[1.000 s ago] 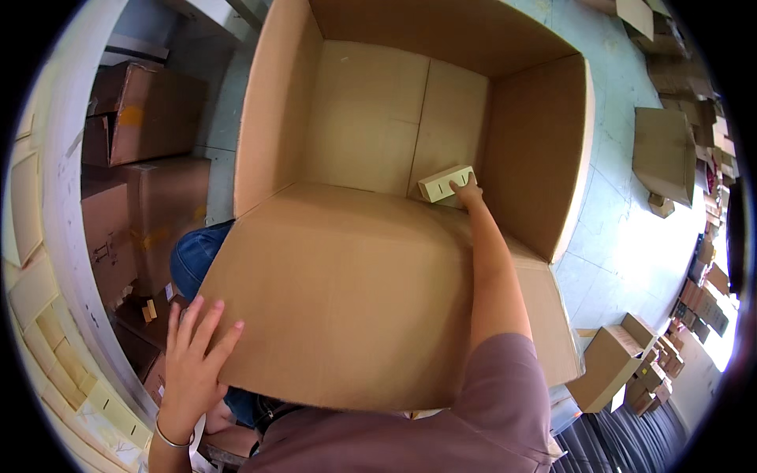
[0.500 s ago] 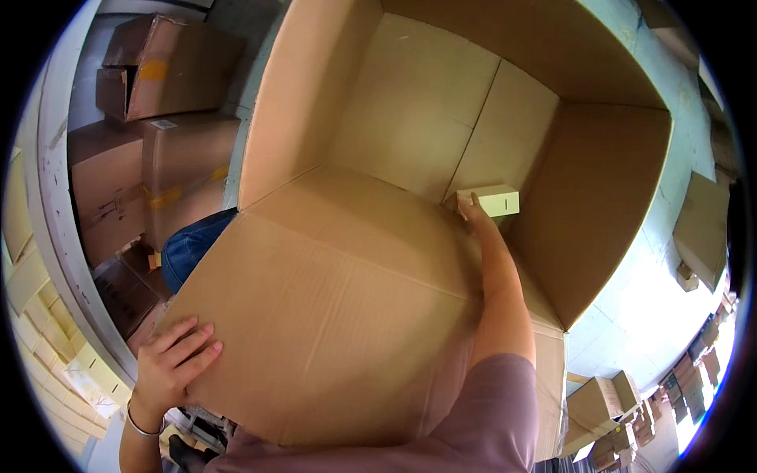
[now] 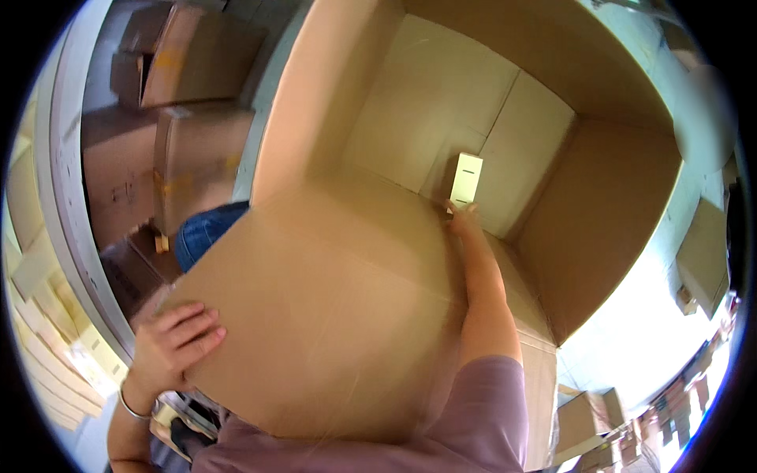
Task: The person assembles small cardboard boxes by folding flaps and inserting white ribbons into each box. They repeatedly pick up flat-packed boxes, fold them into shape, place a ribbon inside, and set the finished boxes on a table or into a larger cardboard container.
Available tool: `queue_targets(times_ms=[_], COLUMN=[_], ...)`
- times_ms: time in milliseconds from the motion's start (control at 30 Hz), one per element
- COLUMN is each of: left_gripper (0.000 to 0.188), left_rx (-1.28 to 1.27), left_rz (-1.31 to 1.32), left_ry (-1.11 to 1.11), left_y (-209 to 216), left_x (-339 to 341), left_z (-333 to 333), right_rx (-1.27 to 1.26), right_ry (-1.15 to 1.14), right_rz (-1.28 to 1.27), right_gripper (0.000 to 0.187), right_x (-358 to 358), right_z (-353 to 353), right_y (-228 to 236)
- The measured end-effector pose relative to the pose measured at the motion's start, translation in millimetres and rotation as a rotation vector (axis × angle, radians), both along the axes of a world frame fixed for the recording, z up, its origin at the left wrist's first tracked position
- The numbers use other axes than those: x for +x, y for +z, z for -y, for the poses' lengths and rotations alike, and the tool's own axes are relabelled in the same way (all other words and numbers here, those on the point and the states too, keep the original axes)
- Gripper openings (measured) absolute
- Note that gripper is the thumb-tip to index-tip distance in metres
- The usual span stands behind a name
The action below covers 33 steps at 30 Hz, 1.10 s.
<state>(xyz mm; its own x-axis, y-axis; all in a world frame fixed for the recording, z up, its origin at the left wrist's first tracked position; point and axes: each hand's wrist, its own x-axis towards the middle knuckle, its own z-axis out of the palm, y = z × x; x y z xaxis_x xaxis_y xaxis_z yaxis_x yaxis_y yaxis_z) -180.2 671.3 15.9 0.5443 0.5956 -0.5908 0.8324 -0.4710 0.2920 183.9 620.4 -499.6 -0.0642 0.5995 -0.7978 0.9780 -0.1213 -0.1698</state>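
A large open cardboard carton [image 3: 623, 197] fills the middle of the view, its wide flap [image 3: 315, 315] spread toward me. Reaching deep inside, my right hand [image 3: 464, 217] is closed on the near end of a small pale-yellow box [image 3: 466, 177]. This box points away from me, near the carton's floor and close to its seam. Some of my right fingers are hidden behind the box. On the left, my left hand [image 3: 177, 343] grips the flap's outer edge, its fingers lying over the top; the thumb is not visible.
Stacked brown cartons [image 3: 197, 150] stand beyond a pale post [image 3: 67, 158] at left. Blue denim fabric [image 3: 206, 232] shows beside the flap's left edge. More cartons [image 3: 587, 422] sit at lower right, and another box [image 3: 702, 244] lies at far right.
The small pale-yellow box has turned from lying crosswise to pointing away from me and shifted slightly left with my right hand. My left hand remains on the flap edge.
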Motion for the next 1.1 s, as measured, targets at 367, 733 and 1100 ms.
queue_targets(times_ms=[367,733,1100], left_gripper=[0.046,0.013,0.044], left_rx=[0.05,0.108,0.695], left_rz=[0.059,0.243,0.482], left_ry=[-0.002,0.059,0.019], left_y=[5,-5,-8], left_x=[-9,-18,-31], left_z=[3,15,48], right_rx=[0.129,0.435,1.26], right_ry=[0.012,-0.016,0.548], right_rz=[-0.143,-0.33,-0.89], right_gripper=[0.056,0.043,0.052], right_x=[-19,-63,-217], right_z=[-23,-95,-118], right_y=[28,248,607])
